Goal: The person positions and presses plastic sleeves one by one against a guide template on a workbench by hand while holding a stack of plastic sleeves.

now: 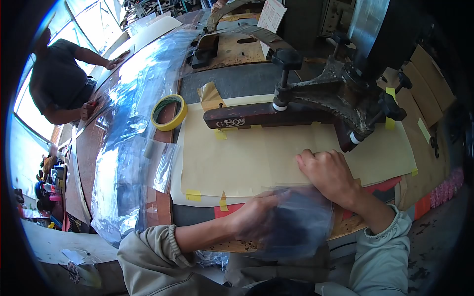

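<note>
My left hand (257,214) is closed on a dark, see-through plastic bag (298,222), which is smeared by motion near the table's front edge. My right hand (327,173) has its fingers curled in over the tan paper sheet (237,163), just above the bag. Whatever those fingers hold, if anything, is hidden. Yellow tape pieces (193,195) stick to the sheet's edges. Across the back of the sheet lies a dark bar (237,116) with white lettering. A black metal clamp frame (321,93) stands over the bar, its white-tipped feet on or close to it.
A yellow tape roll (169,112) lies left of the sheet, beside stacked clear plastic bags (133,123). Another person (61,74) stands at the far left with hands at the table. A wooden board (242,47) with a curved piece lies behind. Pink fluffy material (447,187) is at right.
</note>
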Available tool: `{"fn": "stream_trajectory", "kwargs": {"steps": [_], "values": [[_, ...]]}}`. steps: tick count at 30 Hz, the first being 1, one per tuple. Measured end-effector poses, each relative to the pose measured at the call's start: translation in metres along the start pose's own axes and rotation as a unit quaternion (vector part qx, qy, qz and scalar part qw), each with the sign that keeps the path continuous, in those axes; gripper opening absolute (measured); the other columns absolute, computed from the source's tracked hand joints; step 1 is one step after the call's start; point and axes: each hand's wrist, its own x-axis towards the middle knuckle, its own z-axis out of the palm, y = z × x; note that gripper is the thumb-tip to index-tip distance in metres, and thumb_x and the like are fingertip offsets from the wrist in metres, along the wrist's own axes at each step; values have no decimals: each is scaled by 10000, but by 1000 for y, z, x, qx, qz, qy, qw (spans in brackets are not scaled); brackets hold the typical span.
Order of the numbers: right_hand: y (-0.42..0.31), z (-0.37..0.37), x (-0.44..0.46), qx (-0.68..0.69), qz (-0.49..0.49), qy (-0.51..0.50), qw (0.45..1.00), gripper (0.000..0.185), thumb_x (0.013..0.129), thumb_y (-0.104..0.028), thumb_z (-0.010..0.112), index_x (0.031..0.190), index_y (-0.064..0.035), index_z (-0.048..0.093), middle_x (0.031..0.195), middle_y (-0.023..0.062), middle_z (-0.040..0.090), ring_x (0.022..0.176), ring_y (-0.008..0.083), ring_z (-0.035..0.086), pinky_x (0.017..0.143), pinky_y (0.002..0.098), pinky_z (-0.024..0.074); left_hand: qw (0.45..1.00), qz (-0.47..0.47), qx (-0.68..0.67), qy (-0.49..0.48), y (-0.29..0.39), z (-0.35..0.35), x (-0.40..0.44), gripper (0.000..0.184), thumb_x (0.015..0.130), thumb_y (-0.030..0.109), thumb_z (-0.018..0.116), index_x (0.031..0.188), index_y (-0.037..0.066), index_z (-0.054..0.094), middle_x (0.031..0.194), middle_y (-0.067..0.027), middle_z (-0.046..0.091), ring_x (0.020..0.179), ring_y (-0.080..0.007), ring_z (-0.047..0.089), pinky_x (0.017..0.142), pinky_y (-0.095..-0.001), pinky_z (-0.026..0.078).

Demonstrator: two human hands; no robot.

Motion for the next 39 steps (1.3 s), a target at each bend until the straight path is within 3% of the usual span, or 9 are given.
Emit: {"fn": "stream_trajectory", "kwargs": {"steps": [8,11,14,16,19,21,29,35,39], "values": [[0,0,0,0,0,4,1000,252,878,-179,520,698,-10,572,488,153,557,493,290,621,470,356,511,1000,16,-2,-18,4,3,-5,354,938,373,445,1058,42,477,453,3,392,269,-115,359,239,-252,272],[0,-1,0,2,2,-5,1000,247,878,-175,512,708,-7,575,506,162,565,507,301,623,478,366,514,999,-4,-37,-10,2,0,-4,255,925,271,503,1072,63,521,583,30,475,348,-54,356,320,-201,258],[1,-1,0,9,-4,-4,1000,242,876,-170,508,713,-5,577,517,166,570,515,312,622,487,377,516,997,20,18,-70,10,4,-13,302,922,258,506,1125,34,504,704,-10,552,471,-71,497,401,-212,395],[2,0,0,13,-3,-2,1000,246,875,-172,507,713,-2,583,521,169,571,522,320,622,498,386,519,997,40,35,-54,1,3,-4,323,924,249,502,1151,19,491,828,-42,579,636,-100,567,527,-237,471],[3,4,-1,18,5,8,1000,249,863,-190,532,700,-14,598,535,176,570,521,334,607,513,403,509,996,56,42,-61,-2,-1,2,328,930,234,491,1162,3,483,983,-75,582,848,-143,599,699,-276,517],[4,3,-1,24,9,14,1000,249,857,-199,545,696,-19,606,546,182,570,523,342,599,520,410,503,996,54,29,-61,0,1,0,320,932,224,486,1162,1,482,1018,-79,580,899,-154,600,742,-286,521],[5,-1,0,77,21,-5,997,281,863,-193,499,703,10,608,585,208,585,577,366,613,572,419,521,996,65,10,-57,-4,-2,-2,321,927,248,496,1163,29,499,952,-47,588,800,-114,603,624,-270,516],[-4,-19,-6,163,-45,-129,977,306,853,-240,524,714,5,644,633,227,589,659,388,603,691,436,494,991,91,78,-52,-12,24,-29,383,917,308,517,1182,32,506,907,-11,588,755,-78,579,550,-216,463],[-3,-20,-8,151,-62,-165,973,302,853,-259,530,751,-8,663,653,216,595,641,379,591,683,429,483,986,105,124,-42,-27,12,-15,390,915,303,525,1164,3,536,670,46,520,486,-26,413,413,-205,313]]}}
